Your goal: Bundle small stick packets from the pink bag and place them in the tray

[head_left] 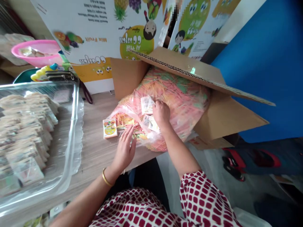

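My right hand (162, 114) has its fingers curled at the edge of a small white printed packet (147, 105), over a big clear plastic bag (175, 104) full of thin pink, orange and green candy sticks. Just below it lies a second small packet (151, 123) on the bag. With fingers stretched out, my left hand (126, 145) rests by the loose candy sticks (125, 121) at the bag's mouth and holds nothing that I can see. A small printed candy box (110, 128) lies on the table to the left of those sticks.
An opened cardboard carton (220, 110) surrounds the bag, its flaps sticking out. At left a clear plastic tray (71, 135) holds rows of filled packets (26, 132). Large printed cartons (94, 34) stand behind, near a pink basin (35, 60) and a dark pouch (62, 75).
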`<move>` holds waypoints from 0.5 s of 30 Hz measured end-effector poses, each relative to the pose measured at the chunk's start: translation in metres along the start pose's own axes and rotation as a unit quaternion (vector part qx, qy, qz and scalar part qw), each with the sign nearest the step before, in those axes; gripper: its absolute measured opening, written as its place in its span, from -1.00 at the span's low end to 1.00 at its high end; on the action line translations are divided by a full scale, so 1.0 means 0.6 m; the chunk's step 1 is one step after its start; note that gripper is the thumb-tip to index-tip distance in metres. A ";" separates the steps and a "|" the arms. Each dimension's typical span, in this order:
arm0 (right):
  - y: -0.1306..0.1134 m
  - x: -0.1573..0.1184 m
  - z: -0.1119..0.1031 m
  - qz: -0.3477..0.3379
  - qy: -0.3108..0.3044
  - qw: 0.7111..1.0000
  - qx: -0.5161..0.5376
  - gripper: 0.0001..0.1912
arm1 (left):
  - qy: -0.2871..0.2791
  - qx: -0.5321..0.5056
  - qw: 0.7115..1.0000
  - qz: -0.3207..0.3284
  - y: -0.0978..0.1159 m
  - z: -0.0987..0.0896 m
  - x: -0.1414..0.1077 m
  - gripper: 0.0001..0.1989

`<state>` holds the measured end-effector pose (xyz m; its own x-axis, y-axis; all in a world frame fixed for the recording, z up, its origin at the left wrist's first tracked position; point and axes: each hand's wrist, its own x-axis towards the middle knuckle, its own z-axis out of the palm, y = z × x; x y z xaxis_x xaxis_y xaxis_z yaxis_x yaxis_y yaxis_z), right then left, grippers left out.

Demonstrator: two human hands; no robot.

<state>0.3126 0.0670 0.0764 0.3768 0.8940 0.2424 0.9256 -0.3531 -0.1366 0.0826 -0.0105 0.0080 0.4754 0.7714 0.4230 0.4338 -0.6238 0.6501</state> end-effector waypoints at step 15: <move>0.032 -0.100 -0.059 0.003 -0.018 0.905 0.425 -0.67 | 0.071 -0.237 0.956 -0.158 0.047 0.006 0.030 -0.65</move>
<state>0.3088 -0.0032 0.0932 0.3667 0.9066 0.2089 0.5543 -0.0326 -0.8317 0.1061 -0.0145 0.0317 0.2547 0.9421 0.2180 0.1272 -0.2561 0.9583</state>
